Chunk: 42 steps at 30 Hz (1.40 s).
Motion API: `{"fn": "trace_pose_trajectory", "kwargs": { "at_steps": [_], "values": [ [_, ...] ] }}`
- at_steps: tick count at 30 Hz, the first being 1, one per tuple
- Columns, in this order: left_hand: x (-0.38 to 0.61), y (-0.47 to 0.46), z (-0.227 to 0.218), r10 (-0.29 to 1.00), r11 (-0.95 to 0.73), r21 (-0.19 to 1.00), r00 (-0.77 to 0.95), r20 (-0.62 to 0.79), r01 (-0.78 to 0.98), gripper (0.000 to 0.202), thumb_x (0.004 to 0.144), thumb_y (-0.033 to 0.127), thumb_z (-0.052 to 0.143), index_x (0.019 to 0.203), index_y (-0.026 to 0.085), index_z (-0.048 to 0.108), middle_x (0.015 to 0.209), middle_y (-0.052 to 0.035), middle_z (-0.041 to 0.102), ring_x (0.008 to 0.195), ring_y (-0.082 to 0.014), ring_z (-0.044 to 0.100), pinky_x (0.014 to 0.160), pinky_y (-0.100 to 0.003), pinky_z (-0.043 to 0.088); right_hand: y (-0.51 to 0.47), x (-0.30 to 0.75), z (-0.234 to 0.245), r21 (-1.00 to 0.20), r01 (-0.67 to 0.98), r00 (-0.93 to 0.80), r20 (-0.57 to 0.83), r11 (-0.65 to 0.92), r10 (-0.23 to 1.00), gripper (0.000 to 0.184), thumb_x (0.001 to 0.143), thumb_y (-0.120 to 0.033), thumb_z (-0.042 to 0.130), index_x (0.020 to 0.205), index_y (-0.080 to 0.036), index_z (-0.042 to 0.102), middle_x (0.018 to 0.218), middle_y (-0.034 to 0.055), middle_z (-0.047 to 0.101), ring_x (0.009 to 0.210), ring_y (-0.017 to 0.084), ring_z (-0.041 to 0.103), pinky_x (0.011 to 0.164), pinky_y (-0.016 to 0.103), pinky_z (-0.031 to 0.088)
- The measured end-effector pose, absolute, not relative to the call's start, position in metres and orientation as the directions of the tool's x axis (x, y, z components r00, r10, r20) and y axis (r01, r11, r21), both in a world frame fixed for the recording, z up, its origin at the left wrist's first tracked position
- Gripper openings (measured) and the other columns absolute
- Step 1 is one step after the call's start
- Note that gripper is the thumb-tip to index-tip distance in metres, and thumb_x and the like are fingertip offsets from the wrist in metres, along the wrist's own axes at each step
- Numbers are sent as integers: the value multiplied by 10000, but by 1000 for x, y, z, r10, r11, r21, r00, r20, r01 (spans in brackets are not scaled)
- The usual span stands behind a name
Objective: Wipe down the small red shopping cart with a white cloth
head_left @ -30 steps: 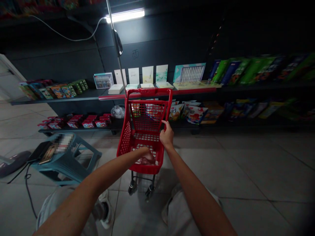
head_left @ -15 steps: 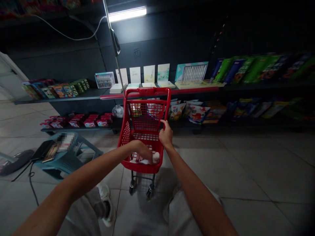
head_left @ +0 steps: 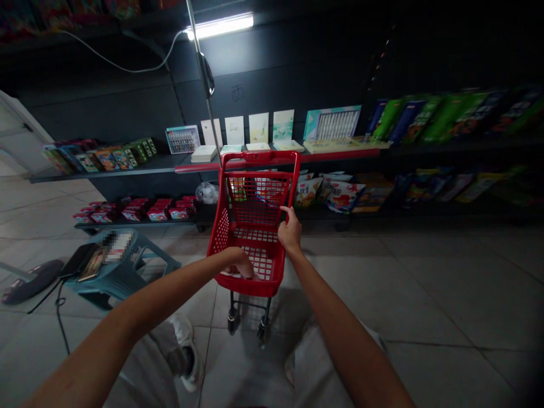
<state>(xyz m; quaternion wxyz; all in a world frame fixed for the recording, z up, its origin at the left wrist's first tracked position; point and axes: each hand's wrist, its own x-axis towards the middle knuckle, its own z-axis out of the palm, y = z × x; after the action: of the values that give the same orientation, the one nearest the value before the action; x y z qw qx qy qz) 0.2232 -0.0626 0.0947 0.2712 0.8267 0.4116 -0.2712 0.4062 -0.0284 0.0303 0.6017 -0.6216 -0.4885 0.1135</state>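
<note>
Two bare hands reach forward: the left hand [head_left: 240, 265] is down inside the near left corner of one red shopping cart [head_left: 250, 289], and whether it holds anything cannot be told; the right hand [head_left: 290, 231] is curled on the cart's right rim, one digit extended. To the left stands one blue-grey stool [head_left: 108, 280]. The cart stands on a tiled floor [head_left: 382, 294] before dark shelving [head_left: 297, 73] bearing four upright booklets [head_left: 258, 129] between two boxed sets [head_left: 334, 123], under one lit tube lamp [head_left: 223, 25]. Half a second ago the left hand was farther right in the basket.
</note>
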Motion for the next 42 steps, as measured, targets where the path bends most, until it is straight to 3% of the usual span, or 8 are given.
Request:
{"fn": "trace_pose_trajectory", "kwargs": {
  "at_steps": [5, 11, 15, 17, 19, 26, 36, 42],
  "values": [
    [230, -55, 125, 297, -544, 338, 553, -778, 768, 359, 860, 469, 567, 881, 150, 730, 643, -9, 590, 633, -189, 556, 635, -296, 501, -29, 409, 30, -856, 476, 508, 456, 203, 731, 626, 764, -51, 414, 1318, -177, 678, 1473, 114, 644, 1456, 215, 535, 1257, 433, 378],
    [208, -111, 134, 448, -516, 547, 752, -483, 659, 471, 1026, 453, 389, 1117, 140, 728, 998, -67, 751, 843, -189, 662, 801, -279, 523, -33, 405, 30, -859, 454, 502, 467, 238, 728, 605, 760, -56, 440, 1308, -160, 672, 1494, 137, 624, 1503, 235, 477, 1270, 465, 358],
    [207, -191, 95, 737, -632, 230, 666, -118, 740, 418, 1002, 305, 428, 1265, 115, 692, 1265, -172, 727, 1183, -285, 673, 1050, -418, 514, -37, 397, 31, -868, 424, 524, 467, 257, 712, 562, 771, -59, 435, 1264, -164, 685, 1486, 127, 629, 1510, 220, 466, 1278, 460, 347],
    [213, -224, 69, 763, -640, 33, 629, 151, 768, 563, 948, 310, 527, 1441, 43, 583, 1526, -244, 559, 1423, -359, 522, 1199, -524, 404, -41, 393, 31, -872, 417, 536, 463, 256, 706, 552, 781, -66, 434, 1261, -168, 686, 1499, 126, 618, 1514, 217, 459, 1278, 461, 345],
    [218, -242, 46, 727, -608, -79, 594, 343, 790, 645, 923, 265, 541, 1516, 12, 505, 1594, -247, 487, 1487, -375, 446, 1245, -572, 336, -45, 389, 30, -876, 411, 544, 458, 253, 703, 543, 788, -75, 431, 1258, -174, 685, 1519, 126, 599, 1528, 212, 439, 1282, 460, 335],
    [208, -243, 18, 693, -653, 60, 564, 450, 755, 695, 839, 298, 591, 1480, 29, 555, 1543, -216, 534, 1455, -367, 463, 1291, -573, 292, -57, 383, 29, -862, 416, 556, 493, 289, 670, 516, 755, -85, 426, 1183, -184, 695, 1615, 106, 504, 1575, 188, 360, 1303, 451, 277],
    [176, -236, -16, 671, -592, 119, 404, 622, 797, 598, 832, 234, 630, 1426, 172, 618, 1335, -218, 637, 1292, -384, 542, 1191, -649, 384, -82, 346, 37, -803, 493, 478, 572, 336, 666, 397, 693, -50, 374, 857, -224, 690, 1339, 68, 729, 1517, 202, 448, 1279, 525, 312],
    [139, -216, -20, 662, -583, 138, 369, 653, 801, 523, 845, 226, 595, 1361, 160, 646, 1257, -200, 659, 1235, -354, 565, 1162, -594, 425, -89, 343, 50, -683, 648, 186, 572, 337, 799, 365, 846, -65, 380, 906, -234, 698, 1307, 49, 752, 1539, 255, 430, 1282, 705, -28]
  ]
}}
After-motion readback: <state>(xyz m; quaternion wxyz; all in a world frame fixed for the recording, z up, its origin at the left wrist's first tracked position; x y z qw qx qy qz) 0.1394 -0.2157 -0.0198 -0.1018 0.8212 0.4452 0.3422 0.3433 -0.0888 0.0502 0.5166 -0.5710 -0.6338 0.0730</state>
